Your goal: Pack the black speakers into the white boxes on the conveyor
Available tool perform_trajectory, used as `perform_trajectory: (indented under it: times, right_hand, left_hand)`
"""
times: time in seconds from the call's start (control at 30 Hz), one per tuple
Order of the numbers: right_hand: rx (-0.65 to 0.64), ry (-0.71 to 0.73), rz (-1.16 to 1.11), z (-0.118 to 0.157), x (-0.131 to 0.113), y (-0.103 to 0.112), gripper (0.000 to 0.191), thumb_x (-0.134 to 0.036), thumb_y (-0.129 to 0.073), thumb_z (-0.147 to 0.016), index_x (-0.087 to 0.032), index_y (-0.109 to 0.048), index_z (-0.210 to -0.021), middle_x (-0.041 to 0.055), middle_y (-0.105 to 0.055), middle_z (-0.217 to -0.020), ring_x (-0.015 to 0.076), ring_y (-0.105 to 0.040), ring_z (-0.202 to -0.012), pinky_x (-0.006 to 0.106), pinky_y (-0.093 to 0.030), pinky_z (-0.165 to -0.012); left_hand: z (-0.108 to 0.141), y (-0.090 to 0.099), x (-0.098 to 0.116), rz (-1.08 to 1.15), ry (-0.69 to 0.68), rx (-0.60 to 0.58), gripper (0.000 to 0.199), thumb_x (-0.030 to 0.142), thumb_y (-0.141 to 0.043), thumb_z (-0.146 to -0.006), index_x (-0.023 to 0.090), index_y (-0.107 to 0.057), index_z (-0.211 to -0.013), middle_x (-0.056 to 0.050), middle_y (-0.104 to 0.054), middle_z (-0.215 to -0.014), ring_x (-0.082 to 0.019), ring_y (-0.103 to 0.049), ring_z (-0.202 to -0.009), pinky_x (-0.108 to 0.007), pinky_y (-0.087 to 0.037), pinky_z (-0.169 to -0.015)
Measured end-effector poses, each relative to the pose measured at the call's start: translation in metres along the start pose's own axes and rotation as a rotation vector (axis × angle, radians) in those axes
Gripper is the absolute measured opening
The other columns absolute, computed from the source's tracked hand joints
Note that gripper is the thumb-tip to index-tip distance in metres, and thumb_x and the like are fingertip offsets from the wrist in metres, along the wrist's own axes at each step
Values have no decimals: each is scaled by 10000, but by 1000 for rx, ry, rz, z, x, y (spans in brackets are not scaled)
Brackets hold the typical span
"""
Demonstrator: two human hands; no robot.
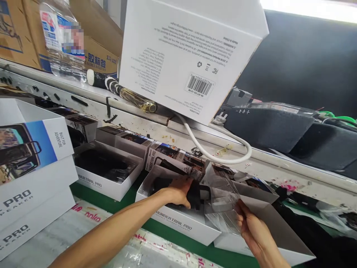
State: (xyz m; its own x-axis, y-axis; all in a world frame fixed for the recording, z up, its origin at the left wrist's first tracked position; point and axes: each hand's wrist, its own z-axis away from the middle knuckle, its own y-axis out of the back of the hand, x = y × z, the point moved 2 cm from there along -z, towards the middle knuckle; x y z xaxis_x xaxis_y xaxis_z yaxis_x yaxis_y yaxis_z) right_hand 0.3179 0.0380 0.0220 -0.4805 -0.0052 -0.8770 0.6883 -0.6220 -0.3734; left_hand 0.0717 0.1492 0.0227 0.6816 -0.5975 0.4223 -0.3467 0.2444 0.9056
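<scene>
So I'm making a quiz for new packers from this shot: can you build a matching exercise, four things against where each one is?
Things:
1. Left hand
2. Right hand
3. Water bottle
4. White cable

Places:
A. on the shelf, upper left
B. on the black speaker in the open white box
C. looping from under the upturned white carton
D. gripping the clear plastic bag

Pairs: 1-B, 2-D, 3-A, 4-C
</scene>
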Motion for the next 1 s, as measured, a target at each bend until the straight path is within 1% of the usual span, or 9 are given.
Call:
perform_trajectory:
  times: [0.1, 0.2, 0.3, 0.43, 0.57, 0.77, 0.87, 0.93, 1.0]
  right_hand:
    - [10, -30, 30, -1, 3, -4, 605, -216, -971, -398, -136, -641, -899, -48, -619, -672, 37, -453, -447, 127, -393, -340]
    - [-13, -31, 64, 0, 8, -11, 698, -279, -1007, -317, -143, -651, -902, -40, -638, -682, 40, -462, -452, 126, -396, -343]
    - [-74, -22, 82, 2, 13, -25, 718, -358, -1018, -321, -150, -644, -897, -37, -640, -685, 45, -487, -475, 124, -422, -375]
    - [-139, -40, 75, 6, 23, -48, 749, -382, -1014, -255, -155, -613, -845, -56, -599, -623, 33, -446, -449, 119, -376, -353]
    - [-138, -39, 214, 4, 39, -52, 692, -452, -987, -378, -147, -617, -877, -9, -640, -660, 61, -496, -482, 148, -404, -380]
    - [-119, -130, 221, -12, 55, -29, 709, -448, -986, -377, -165, -609, -906, -20, -650, -684, 70, -521, -500, 167, -452, -432]
    - [-152, -107, 272, -17, 56, -22, 706, -500, -976, -399, -168, -595, -892, -24, -633, -675, 74, -516, -511, 176, -444, -448]
    - [-201, -82, 325, -17, 55, -23, 673, -495, -956, -440, -174, -587, -903, -23, -625, -679, 87, -520, -526, 195, -445, -466]
    - [-247, -26, 538, -12, 52, -30, 600, -551, -855, -580, -172, -600, -969, 25, -667, -756, 142, -588, -592, 255, -507, -543]
  left_hand:
    - [12, 19, -12, 141, -18, 72, 1122, 445, -907, -582, 211, -353, -1530, -150, -472, -1522, -362, -488, -1381, -426, -446, -1121]
    - [24, 32, -26, 418, -32, 175, 1079, 419, -931, -533, 195, -443, -1469, -137, -521, -1484, -350, -524, -1347, -426, -441, -1126]
    - [33, 39, -40, 597, -38, 229, 1072, 410, -942, -511, 213, -466, -1452, -108, -569, -1453, -341, -553, -1317, -442, -441, -1122]
    - [37, 40, -53, 646, -63, 228, 1084, 367, -951, -503, 217, -458, -1456, -99, -574, -1463, -321, -536, -1343, -431, -422, -1143]
    - [39, 42, -52, 572, -46, 210, 1089, 345, -946, -517, 218, -434, -1469, -109, -564, -1469, -316, -540, -1337, -429, -429, -1137]
    - [30, 47, -29, 279, -40, 88, 1085, 392, -924, -559, 195, -401, -1490, -158, -514, -1493, -350, -541, -1331, -439, -469, -1103]
    - [19, 40, -18, 49, -73, -6, 1127, 448, -899, -606, 202, -316, -1538, -165, -465, -1547, -343, -525, -1362, -404, -487, -1089]
    - [13, 33, -15, -45, -77, -37, 1149, 419, -923, -574, 193, -330, -1532, -185, -481, -1530, -372, -543, -1337, -425, -502, -1069]
    - [8, 24, -14, -89, -66, -62, 1138, 344, -959, -515, 185, -399, -1493, -202, -525, -1481, -413, -557, -1306, -468, -503, -1057]
